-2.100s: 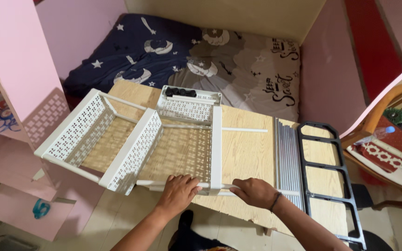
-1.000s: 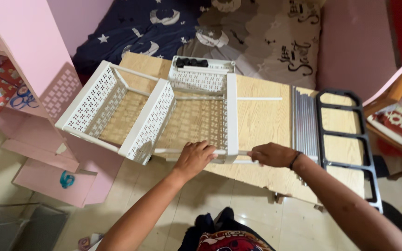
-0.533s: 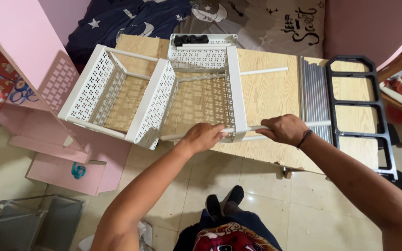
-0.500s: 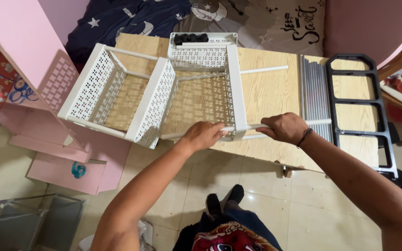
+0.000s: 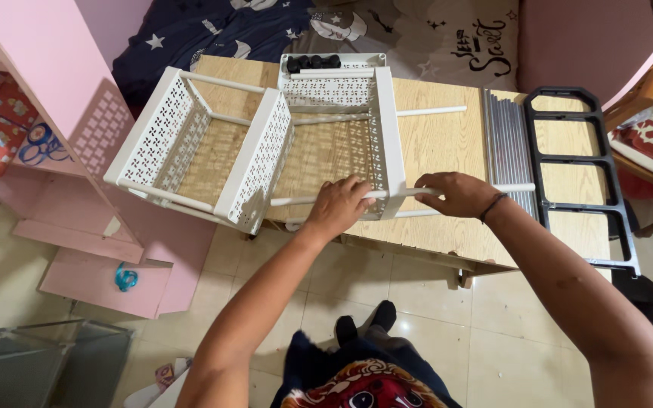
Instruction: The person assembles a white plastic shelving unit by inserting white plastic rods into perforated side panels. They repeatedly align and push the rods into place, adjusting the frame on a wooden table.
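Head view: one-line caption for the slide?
Both hands, left and right, grip a white rod of a perforated rack on a wooden table.

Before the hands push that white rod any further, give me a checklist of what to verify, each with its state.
1. Left hand on the white rod: ok, fingers curled over it at the near corner of the rack.
2. Right hand on the same rod: ok, closed round it just outside the end panel.
3. Rod passes through the end panel: cannot tell, the hands cover the joint.
4. White rack supported: ok, it lies on the wooden board, left end overhanging.
5. Upper far rod seated: cannot tell, it sticks out past the panel.
6. Black frame clear of the rod end: ok, apart.
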